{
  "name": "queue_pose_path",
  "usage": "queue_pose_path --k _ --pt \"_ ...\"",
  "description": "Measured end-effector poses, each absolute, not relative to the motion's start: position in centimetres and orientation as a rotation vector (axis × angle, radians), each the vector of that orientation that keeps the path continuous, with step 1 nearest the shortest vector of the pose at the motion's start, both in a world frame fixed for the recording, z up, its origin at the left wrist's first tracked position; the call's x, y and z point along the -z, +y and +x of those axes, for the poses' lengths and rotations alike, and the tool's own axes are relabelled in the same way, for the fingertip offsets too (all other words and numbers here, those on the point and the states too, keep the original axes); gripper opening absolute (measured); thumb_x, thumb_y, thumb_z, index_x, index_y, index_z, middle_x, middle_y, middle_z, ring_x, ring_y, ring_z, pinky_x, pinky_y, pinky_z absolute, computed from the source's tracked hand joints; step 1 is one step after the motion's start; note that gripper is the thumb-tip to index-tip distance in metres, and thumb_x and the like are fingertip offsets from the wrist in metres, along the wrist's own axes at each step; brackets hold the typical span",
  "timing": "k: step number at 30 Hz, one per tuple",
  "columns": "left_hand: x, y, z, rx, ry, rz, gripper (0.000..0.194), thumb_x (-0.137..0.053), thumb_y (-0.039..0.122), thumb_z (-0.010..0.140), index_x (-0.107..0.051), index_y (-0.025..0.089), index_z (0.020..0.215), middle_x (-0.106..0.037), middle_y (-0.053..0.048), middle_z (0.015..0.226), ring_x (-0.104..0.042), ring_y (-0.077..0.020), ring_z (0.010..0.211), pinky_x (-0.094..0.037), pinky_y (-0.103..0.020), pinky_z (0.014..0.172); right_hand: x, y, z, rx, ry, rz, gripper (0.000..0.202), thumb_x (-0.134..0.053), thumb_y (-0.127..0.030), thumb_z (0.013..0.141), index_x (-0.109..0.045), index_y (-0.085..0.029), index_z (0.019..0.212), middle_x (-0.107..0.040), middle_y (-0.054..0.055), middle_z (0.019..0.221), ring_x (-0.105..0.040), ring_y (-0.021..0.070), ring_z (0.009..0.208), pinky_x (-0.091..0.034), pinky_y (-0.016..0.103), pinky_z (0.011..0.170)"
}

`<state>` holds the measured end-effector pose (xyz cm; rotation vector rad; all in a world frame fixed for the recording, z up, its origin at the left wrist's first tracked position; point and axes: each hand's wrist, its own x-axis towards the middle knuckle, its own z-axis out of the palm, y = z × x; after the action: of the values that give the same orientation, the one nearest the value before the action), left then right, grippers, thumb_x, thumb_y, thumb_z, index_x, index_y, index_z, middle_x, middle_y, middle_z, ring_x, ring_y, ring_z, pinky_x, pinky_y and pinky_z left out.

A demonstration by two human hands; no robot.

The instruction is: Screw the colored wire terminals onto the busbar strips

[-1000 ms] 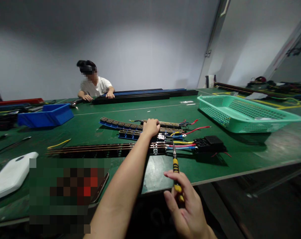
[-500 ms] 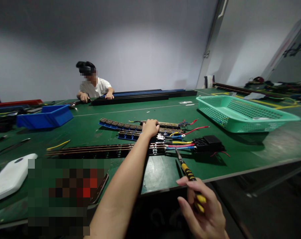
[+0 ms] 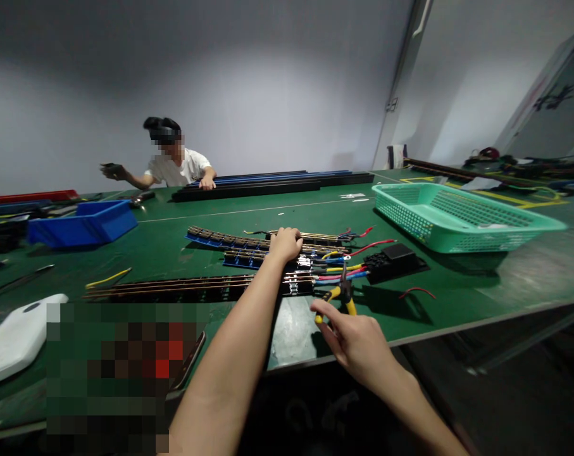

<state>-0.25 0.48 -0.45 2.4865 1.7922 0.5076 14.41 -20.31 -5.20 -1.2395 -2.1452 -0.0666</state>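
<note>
My left hand (image 3: 285, 244) lies over the middle of several strips with copper-coloured bars, its fingers curled round a blue-based strip (image 3: 230, 238). Held in my right hand (image 3: 355, 332) are pliers (image 3: 346, 290) with black and yellow handles spread apart. Their jaws point up at yellow, red and blue wires (image 3: 338, 277), which run from the end of the nearest, black-based strip (image 3: 173, 288) to a black box-shaped part (image 3: 398, 261). Whether the jaws touch a wire, I cannot tell. A loose red wire (image 3: 417, 290) lies right of the pliers.
A green basket (image 3: 462, 228) stands at right on the green table (image 3: 182, 259). Left are a blue bin (image 3: 85, 225) and a white device (image 3: 18, 342). Across the table, a person (image 3: 180, 168) stands behind long black profiles (image 3: 268, 185), one arm stretched sideways with a dark object.
My right hand has moved up and left, bringing the pliers to the wires, and their handles have spread. My left hand stays put. The other person's arm has lifted outward with a dark object.
</note>
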Motion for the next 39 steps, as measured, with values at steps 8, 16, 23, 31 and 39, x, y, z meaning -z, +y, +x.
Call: queue_pose_path --k 8,16,23,31,39 --pt "0.3 0.5 -0.3 -0.502 1.783 2.483 0.028 -0.050 0.034 0.097 -0.068 0.024 0.116 -0.068 -0.008 0.128 -0.054 -0.0282 0.123 -0.046 -0.046 0.100 2.5 -20.6 15.6 -0.463 -2.193 -1.242 0.020 -0.058 -0.021 0.090 -0.058 -0.024 0.110 -0.061 -0.002 0.070 -0.055 0.0149 0.060 -0.036 0.026 0.058" --pt "0.3 0.4 -0.3 -0.495 1.788 2.477 0.028 -0.050 0.035 0.097 -0.068 0.025 0.116 -0.068 -0.007 0.128 -0.054 -0.0276 0.122 -0.046 -0.045 0.100 3.9 -19.9 15.3 -1.144 -1.099 -0.912 0.043 -0.072 -0.049 0.085 -0.039 -0.024 0.076 -0.038 -0.009 0.059 -0.034 0.0086 0.051 -0.039 0.022 0.054" --pt "0.2 0.3 -0.3 -0.500 1.785 2.461 0.027 -0.050 0.035 0.097 -0.068 0.025 0.115 -0.068 -0.007 0.128 -0.053 -0.0278 0.123 -0.045 -0.044 0.100 3.8 -20.4 14.0 -1.030 -0.871 -0.834 0.040 -0.066 -0.055 0.089 -0.045 -0.024 0.075 -0.035 -0.008 0.055 -0.030 0.0108 0.052 -0.043 0.024 0.059" --pt "0.3 0.4 -0.3 -0.499 1.783 2.466 0.027 -0.050 0.035 0.098 -0.068 0.026 0.116 -0.067 -0.007 0.128 -0.053 -0.0274 0.123 -0.044 -0.044 0.100 3.8 -24.1 13.6 -0.859 -1.376 -0.708 0.030 -0.060 -0.052 0.093 -0.048 -0.025 0.091 -0.046 -0.005 0.065 -0.039 0.0128 0.058 -0.035 0.025 0.055" --pt "0.3 0.5 -0.3 -0.500 1.789 2.473 0.026 -0.051 0.035 0.097 -0.068 0.026 0.116 -0.068 -0.006 0.128 -0.054 -0.0269 0.122 -0.045 -0.044 0.100 1.8 -16.9 14.2 -1.006 -1.254 -0.802 0.037 -0.056 -0.060 0.092 -0.045 -0.024 0.089 -0.050 -0.006 0.059 -0.041 0.0127 0.053 -0.033 0.026 0.056"
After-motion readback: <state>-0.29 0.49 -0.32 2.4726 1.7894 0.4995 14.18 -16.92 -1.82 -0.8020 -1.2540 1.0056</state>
